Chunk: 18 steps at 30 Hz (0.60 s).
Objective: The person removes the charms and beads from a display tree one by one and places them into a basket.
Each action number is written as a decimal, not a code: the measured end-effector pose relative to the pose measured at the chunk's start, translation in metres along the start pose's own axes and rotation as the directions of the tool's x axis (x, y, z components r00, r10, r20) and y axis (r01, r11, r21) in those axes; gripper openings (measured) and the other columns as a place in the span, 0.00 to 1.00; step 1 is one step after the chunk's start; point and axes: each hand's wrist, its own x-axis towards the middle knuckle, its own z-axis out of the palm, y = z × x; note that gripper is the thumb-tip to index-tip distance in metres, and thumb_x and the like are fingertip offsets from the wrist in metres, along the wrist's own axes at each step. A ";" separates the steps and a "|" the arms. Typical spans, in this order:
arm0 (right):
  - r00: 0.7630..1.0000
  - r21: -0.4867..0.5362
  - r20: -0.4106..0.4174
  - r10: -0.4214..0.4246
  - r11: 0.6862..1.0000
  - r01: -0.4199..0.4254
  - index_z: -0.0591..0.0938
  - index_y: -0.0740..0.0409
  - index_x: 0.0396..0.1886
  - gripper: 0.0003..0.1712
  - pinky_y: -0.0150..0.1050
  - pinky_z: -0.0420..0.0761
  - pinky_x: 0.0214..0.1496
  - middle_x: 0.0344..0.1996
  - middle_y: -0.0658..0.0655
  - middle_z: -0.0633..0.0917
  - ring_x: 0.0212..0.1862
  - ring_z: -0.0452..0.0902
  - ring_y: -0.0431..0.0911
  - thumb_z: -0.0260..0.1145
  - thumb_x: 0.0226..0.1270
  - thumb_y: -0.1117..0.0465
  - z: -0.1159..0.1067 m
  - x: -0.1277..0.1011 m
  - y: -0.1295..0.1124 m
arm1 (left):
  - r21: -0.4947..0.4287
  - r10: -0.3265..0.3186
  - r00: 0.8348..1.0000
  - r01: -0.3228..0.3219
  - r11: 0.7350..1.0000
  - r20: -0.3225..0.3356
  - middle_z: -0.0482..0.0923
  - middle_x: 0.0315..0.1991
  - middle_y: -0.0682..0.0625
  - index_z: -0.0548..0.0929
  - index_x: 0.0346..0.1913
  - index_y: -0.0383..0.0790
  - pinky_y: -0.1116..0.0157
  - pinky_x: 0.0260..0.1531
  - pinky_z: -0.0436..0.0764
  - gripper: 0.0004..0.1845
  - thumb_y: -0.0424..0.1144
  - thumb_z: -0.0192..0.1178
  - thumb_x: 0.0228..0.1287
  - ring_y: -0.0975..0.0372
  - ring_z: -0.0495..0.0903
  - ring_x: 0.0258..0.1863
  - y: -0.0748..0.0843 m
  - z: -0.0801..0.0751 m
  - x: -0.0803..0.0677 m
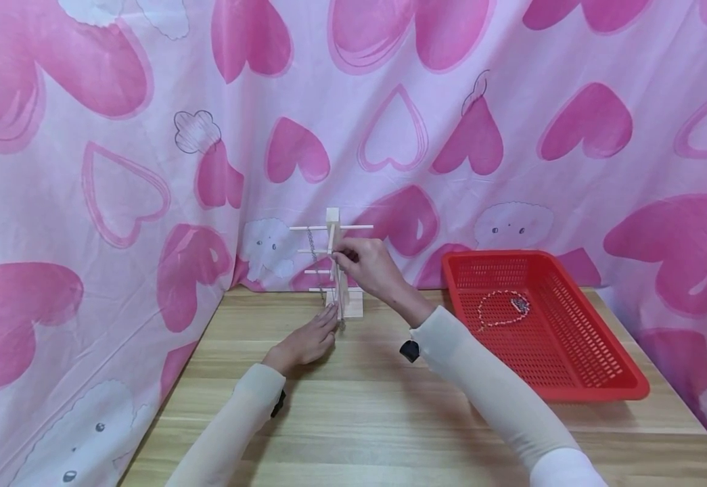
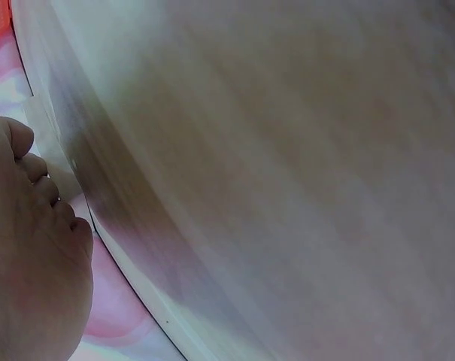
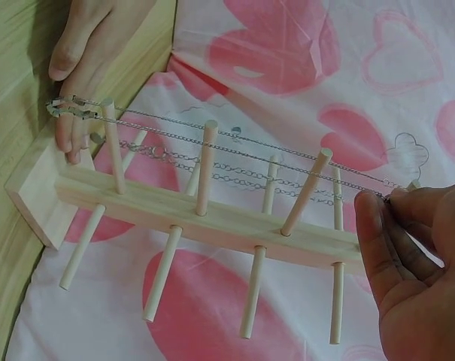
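Note:
A wooden stand [image 3: 235,216] with a square post and several round pegs stands upright at the back of the table. My right hand [image 1: 368,264] is at its upper part, and its thumb and fingertips pinch one end of a thin silver chain necklace [image 3: 257,156]. That chain runs past the peg tips down to shiny square links [image 3: 71,107]. My left hand [image 1: 309,338] rests with extended fingers on the stand's base [image 3: 39,192]. Another chain [image 1: 312,245] hangs from a left peg. The left wrist view shows only part of the left hand [image 2: 31,248].
A red plastic basket [image 1: 572,393] stands on the right of the wooden table [image 1: 353,419]. Inside it lies a beaded necklace [image 1: 488,323]. Pink heart-patterned cloth [image 1: 298,81] hangs around the back and sides, close behind the stand.

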 end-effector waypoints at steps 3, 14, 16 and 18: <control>1.000 0.003 -0.009 -0.013 1.000 0.013 0.92 0.62 0.44 0.07 0.36 0.89 0.39 0.35 0.58 0.93 0.35 0.88 0.46 0.70 0.76 0.64 -0.001 -0.001 -0.002 | -0.005 -0.001 1.000 0.001 1.000 0.003 0.40 0.89 0.41 0.50 0.85 0.32 0.50 0.87 0.52 0.33 0.44 0.35 0.87 0.48 0.41 0.88 0.001 0.000 0.000; 0.996 -0.019 -0.056 -0.066 0.998 0.065 0.92 0.61 0.44 0.07 0.37 0.91 0.41 0.36 0.57 0.93 0.35 0.89 0.46 0.71 0.75 0.63 -0.010 -0.003 -0.008 | -0.025 -0.022 1.000 0.022 0.999 -0.004 0.39 0.89 0.42 0.50 0.86 0.35 0.49 0.87 0.54 0.33 0.45 0.35 0.87 0.47 0.42 0.88 0.002 -0.001 -0.001; 0.996 -0.019 -0.063 -0.065 0.998 0.064 0.92 0.61 0.45 0.07 0.38 0.91 0.42 0.37 0.58 0.93 0.35 0.89 0.46 0.72 0.74 0.63 -0.011 -0.005 -0.009 | -0.025 -0.028 1.000 0.028 0.999 0.000 0.39 0.89 0.43 0.50 0.86 0.36 0.49 0.87 0.53 0.33 0.45 0.35 0.87 0.47 0.41 0.89 0.002 -0.001 -0.001; 0.996 -0.014 -0.066 -0.063 0.998 0.062 0.92 0.62 0.46 0.08 0.39 0.92 0.43 0.38 0.58 0.94 0.36 0.89 0.46 0.72 0.74 0.63 -0.013 -0.006 -0.009 | -0.027 -0.036 0.999 0.036 0.999 0.006 0.38 0.89 0.44 0.49 0.86 0.37 0.50 0.87 0.53 0.33 0.46 0.35 0.87 0.48 0.41 0.89 0.003 -0.001 -0.001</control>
